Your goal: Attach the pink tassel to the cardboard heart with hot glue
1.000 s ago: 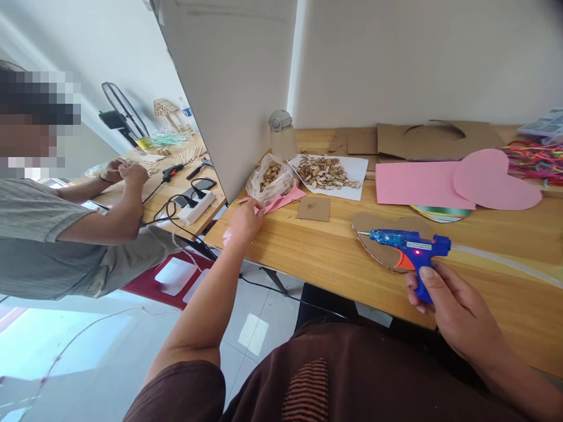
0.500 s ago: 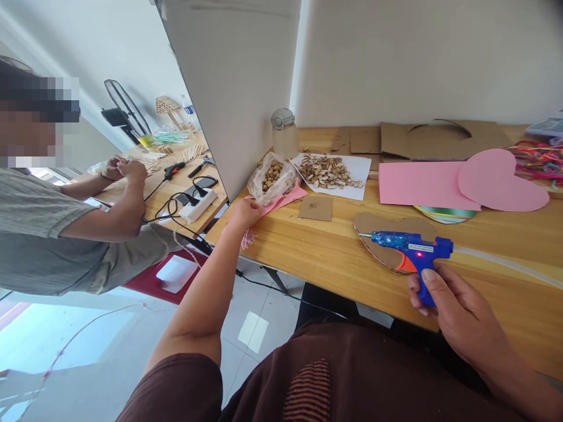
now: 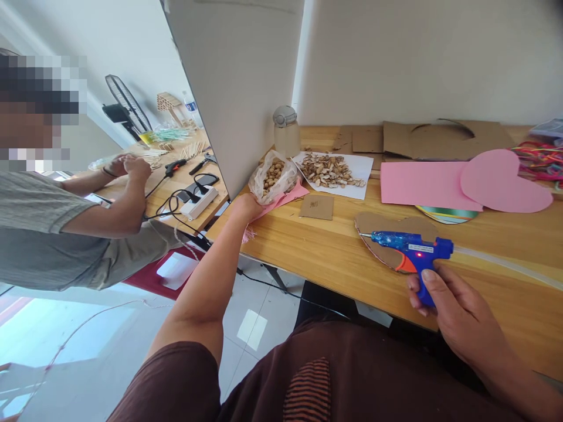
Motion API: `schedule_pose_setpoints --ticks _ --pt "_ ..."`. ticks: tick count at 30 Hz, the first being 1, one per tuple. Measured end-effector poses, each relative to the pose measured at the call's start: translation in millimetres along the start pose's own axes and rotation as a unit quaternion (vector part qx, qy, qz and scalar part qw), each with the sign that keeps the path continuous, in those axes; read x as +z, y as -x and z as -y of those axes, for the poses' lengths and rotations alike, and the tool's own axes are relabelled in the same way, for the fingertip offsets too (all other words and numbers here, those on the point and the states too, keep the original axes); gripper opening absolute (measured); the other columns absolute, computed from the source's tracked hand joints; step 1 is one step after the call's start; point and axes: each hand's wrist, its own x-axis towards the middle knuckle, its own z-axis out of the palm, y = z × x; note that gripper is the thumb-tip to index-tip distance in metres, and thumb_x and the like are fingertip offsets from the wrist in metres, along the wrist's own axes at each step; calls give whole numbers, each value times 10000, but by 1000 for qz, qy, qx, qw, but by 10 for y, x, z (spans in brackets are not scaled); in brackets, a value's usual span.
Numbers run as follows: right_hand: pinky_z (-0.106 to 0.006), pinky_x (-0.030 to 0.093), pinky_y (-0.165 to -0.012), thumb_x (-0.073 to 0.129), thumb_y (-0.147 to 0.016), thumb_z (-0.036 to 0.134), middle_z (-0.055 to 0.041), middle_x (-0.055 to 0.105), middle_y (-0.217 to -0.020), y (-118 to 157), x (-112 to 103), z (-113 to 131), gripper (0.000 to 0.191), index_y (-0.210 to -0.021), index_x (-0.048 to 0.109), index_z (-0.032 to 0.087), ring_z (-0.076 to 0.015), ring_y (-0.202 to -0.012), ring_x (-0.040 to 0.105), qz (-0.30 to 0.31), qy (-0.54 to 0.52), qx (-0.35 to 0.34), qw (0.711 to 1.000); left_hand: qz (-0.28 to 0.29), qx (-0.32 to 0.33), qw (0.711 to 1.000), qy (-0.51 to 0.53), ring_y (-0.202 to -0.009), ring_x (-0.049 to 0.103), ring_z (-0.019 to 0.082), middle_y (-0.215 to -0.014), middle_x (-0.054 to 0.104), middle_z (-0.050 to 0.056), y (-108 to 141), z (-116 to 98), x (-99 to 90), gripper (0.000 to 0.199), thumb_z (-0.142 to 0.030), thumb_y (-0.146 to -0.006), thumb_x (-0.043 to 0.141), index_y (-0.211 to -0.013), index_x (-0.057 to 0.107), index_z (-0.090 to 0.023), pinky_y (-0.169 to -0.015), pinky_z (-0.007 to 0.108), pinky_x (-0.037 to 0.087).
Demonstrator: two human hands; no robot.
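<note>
In the head view, the left arm reaches far out, and the left hand [image 3: 247, 206] is low at the worktop's [image 3: 303, 252] left end. I cannot tell what its fingers do. The right hand [image 3: 455, 302] is near the front edge, its fingers wrapped around the handle of the blue glue gun [image 3: 391, 239]. A bag [image 3: 288, 174] sits just past the left hand, on pink scraps [image 3: 288, 197]. Beyond the gun are pink paper [image 3: 420, 183] and a pink heart [image 3: 505, 181]. The gun's body is left of the right fingers, with its tip over a brown heart [image 3: 369, 224].
</note>
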Motion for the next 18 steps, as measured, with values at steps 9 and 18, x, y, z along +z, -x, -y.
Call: schedule_pose_setpoints --ticks 9,18 --pt "-255 440 -519 661 -906 594 8 594 -790 32 -25 -16 358 -857 592 246 -129 -593 534 -21 -19 -5 1000 -37 8 999 14 -966 732 229 -1038 807 56 87 89 -5 204 -304 -838 676 -993 791 -241 -770 257 506" --pt "-260 445 -520 643 -915 609 9 589 -800 17 -54 -56 370 -848 583 250 -133 -599 532 -2 -13 -4 1000 -76 62 995 1 -1120 707 270 -1204 776 60 345 139 97 407 -181 -926 482 -1165 794 -287 -929 328 526"
